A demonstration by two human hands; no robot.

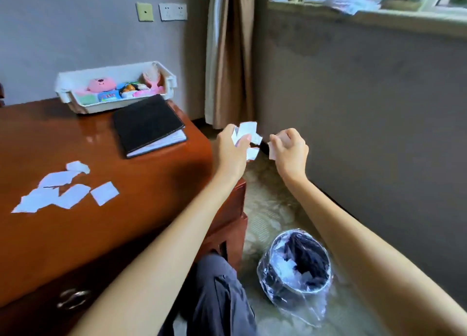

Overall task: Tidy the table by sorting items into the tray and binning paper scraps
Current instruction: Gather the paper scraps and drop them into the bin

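Note:
My left hand [231,151] grips a bunch of white paper scraps [246,131] in the air past the table's right edge. Close beside it, my right hand [290,148] pinches one small white scrap [272,151]. Both hands are held high above the floor. Below them on the carpet stands a black bin [295,267] lined with clear plastic, with some white scraps inside. Several more paper scraps [63,191] lie on the brown wooden table [113,222] at the left. A white tray [115,86] at the table's back holds a pink plush toy, a pink brush and small items.
A black notebook [147,124] lies in front of the tray near the table's right edge. A beige curtain [230,52] hangs behind. My knee in dark trousers [217,297] is beside the bin. A grey wall runs along the right.

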